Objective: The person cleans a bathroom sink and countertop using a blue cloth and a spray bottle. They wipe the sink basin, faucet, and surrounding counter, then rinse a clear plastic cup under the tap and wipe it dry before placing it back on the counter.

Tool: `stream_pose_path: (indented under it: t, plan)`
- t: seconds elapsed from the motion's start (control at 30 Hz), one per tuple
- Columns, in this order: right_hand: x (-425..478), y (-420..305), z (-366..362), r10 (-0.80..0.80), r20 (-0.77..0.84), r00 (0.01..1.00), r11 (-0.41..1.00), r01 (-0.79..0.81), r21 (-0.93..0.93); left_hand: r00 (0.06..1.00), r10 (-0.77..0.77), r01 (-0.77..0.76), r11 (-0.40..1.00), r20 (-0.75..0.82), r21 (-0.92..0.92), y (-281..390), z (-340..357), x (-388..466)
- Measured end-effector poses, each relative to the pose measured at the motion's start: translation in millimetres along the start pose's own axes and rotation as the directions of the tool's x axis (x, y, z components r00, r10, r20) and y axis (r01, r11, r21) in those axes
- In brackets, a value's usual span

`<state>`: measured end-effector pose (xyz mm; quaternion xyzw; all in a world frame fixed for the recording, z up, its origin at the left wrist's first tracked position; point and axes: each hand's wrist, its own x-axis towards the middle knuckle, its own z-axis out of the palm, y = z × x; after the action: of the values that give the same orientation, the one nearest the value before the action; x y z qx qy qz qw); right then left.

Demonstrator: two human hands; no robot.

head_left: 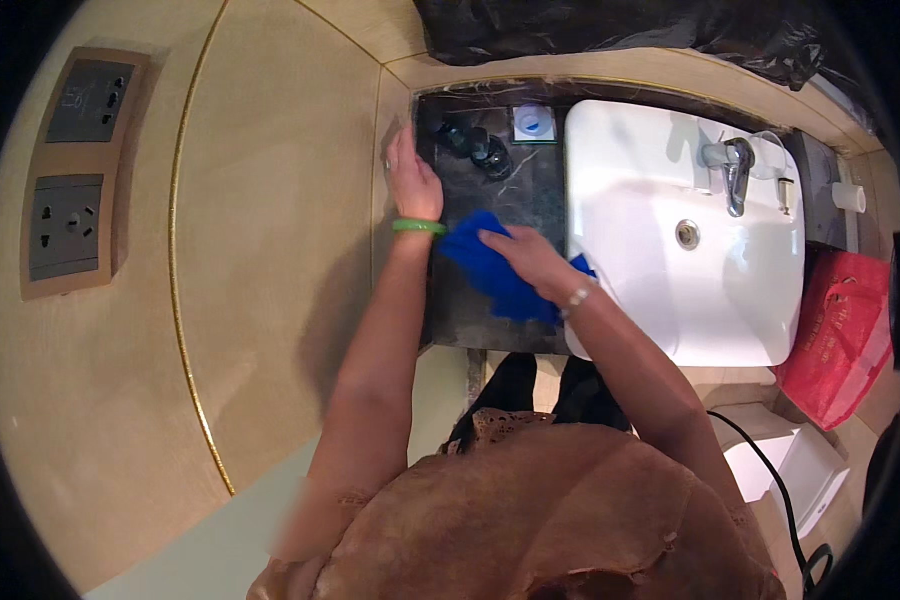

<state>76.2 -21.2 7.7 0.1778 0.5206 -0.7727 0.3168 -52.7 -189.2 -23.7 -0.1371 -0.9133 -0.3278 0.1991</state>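
Note:
My right hand [532, 255], with a bracelet at the wrist, grips a bunched blue cloth [487, 262]. The cloth lies over the dark marble-look countertop [495, 334], left of the white washbasin [630, 300]. My left hand [416, 180] is empty, its fingers stretched out flat by the beige wall at the counter's left edge. A green bangle [418, 226] circles that wrist, close to the cloth. Beyond my hands stand two dark bottles or jars, one nearer [491, 155] and one behind it [452, 140]. Next to them is a small square coaster-like item [533, 123].
A chrome faucet [735, 176] rises at the basin's back right, with a drain [688, 234] in the bowl. Right of the basin hangs or stands a red bag [836, 337]. A black cable [776, 480] passes a white bin-like container [787, 457]. Wall sockets [67, 225] are far left.

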Motion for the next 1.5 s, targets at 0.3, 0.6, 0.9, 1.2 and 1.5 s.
stream_pose_path:
  t: [0.3, 0.6, 0.9, 1.2, 1.5]
  plan:
    - [151.6, 17.0, 59.5, -0.144, -0.431, 0.891, 0.959, 0.233, 0.161, 0.925, 0.159, -0.242, 0.947, 0.344, 0.213, -27.9, -5.5, 49.3]
    - [151.4, -34.2, 68.3, -0.017, -0.555, 0.831, 0.957, 0.174, 0.233, 0.828, 0.086, -0.331, 0.873, 0.554, 0.359, -36.0, -4.9, 54.4]
    - [185.1, -21.5, 60.6, -0.115, -0.598, 0.793, 0.984, 0.172, 0.038, 0.849, 0.049, -0.307, 0.857, 0.526, 0.415, -32.7, 1.3, 42.9]
    - [147.0, -2.0, 71.5, -0.214, -0.484, 0.848, 0.951, 0.295, 0.095, 0.854, 0.037, -0.243, 0.910, 0.518, 0.336, -28.4, -4.8, 58.0]
    - [-78.5, -6.4, -3.1, -0.021, -0.293, 0.956, 0.790, 0.195, 0.581, 0.965, -0.134, 0.200, 0.932, 0.226, -0.301, 35.6, -20.3, -41.8]
